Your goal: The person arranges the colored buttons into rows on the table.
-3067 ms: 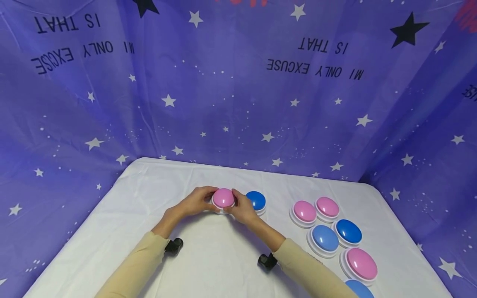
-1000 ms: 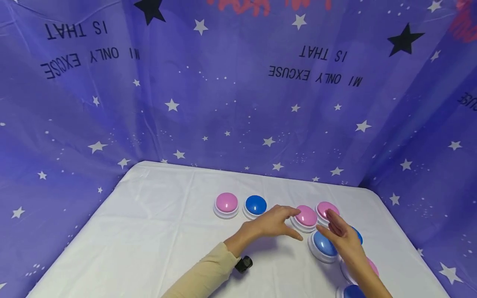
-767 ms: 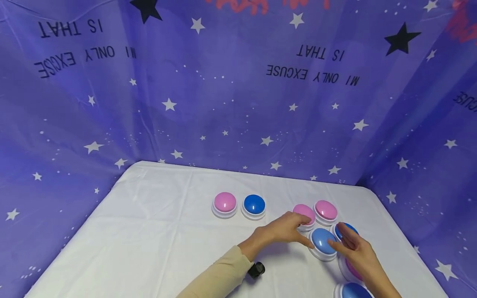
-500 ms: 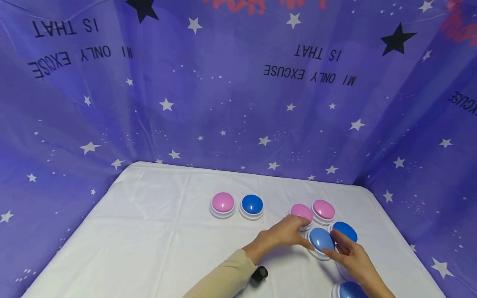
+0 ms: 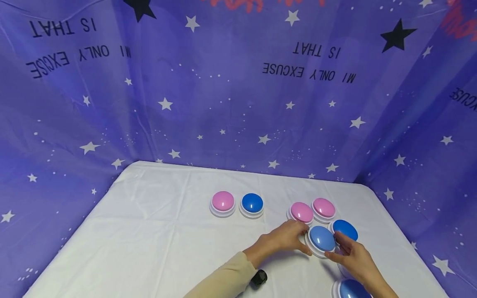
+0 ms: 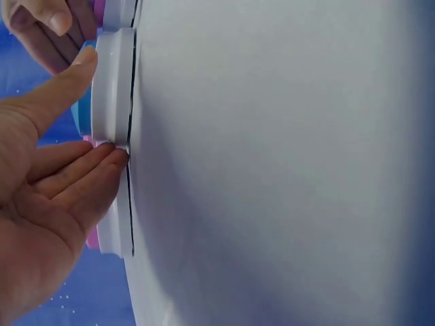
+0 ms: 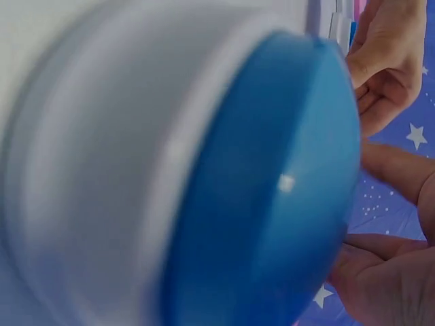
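Both hands are at a light blue dome push button (image 5: pixel 322 237) with a white round base, in the right-hand group on the table. My left hand (image 5: pixel 287 238) holds its left side: in the left wrist view the thumb (image 6: pixel 83 64) lies against the base and the fingers (image 6: pixel 102 166) are at its other side. My right hand (image 5: pixel 354 258) has thumb and fingers around the right side. Behind it sit two pink buttons (image 5: pixel 324 207), and a darker blue button (image 5: pixel 345 230) is just right. Another button is mostly hidden under the right hand.
Further left, a pink button (image 5: pixel 223 201) and a blue button (image 5: pixel 252 203) stand side by side on the white tablecloth (image 5: pixel 130 231). A blue button (image 5: pixel 352 288) near the front looms large in the right wrist view. Purple starry curtain (image 5: pixel 223 103) encloses the back and sides.
Both hands have left the far-left pink button, which stays beside the blue one. They moved right over the group, then closed in around the light blue button.
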Motion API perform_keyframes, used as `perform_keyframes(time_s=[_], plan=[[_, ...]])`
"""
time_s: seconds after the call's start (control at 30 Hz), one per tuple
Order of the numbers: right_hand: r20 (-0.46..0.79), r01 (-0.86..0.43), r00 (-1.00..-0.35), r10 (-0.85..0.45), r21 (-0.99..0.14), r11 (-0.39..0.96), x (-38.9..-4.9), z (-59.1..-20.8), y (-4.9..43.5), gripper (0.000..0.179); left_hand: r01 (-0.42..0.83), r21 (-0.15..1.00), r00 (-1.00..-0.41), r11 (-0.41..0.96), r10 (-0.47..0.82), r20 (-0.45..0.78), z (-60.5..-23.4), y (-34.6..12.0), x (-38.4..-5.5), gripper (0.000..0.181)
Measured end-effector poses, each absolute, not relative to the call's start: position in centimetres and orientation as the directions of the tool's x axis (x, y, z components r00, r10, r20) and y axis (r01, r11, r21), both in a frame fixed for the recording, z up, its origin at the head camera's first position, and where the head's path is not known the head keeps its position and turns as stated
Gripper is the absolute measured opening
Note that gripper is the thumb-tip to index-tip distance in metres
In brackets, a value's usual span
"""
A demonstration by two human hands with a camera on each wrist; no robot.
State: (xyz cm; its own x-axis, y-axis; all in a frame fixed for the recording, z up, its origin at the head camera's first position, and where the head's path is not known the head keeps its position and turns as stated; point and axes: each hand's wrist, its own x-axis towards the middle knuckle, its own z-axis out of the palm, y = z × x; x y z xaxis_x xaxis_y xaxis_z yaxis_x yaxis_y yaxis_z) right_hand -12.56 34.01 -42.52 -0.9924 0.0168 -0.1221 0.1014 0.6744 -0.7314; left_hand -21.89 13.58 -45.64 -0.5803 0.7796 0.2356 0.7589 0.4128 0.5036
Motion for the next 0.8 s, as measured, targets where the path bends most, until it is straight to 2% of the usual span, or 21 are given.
perform_keyframes(time_s=[0.27,0.5,0.8], plan=[[-0.136,0.094,-0.991,0.0,-0.685,0.723,-13.8,-43.0,34.1,0.083,0.753,0.477,-0.607,0.453,0.758,0.238,-45.7,14.3,-21.7,0.042],[-0.035,0.022,-0.999,0.002,-0.592,0.805,-13.8,-43.1,34.1,0.076,0.767,0.423,-0.615,0.482,0.739,0.274,-45.8,14.9,-21.6,0.039],[-0.01,0.055,-0.998,0.059,-0.542,0.839,-13.2,-43.6,33.9,0.074,0.731,0.472,-0.657,0.493,0.697,0.288,-45.9,15.1,-21.2,0.033]])
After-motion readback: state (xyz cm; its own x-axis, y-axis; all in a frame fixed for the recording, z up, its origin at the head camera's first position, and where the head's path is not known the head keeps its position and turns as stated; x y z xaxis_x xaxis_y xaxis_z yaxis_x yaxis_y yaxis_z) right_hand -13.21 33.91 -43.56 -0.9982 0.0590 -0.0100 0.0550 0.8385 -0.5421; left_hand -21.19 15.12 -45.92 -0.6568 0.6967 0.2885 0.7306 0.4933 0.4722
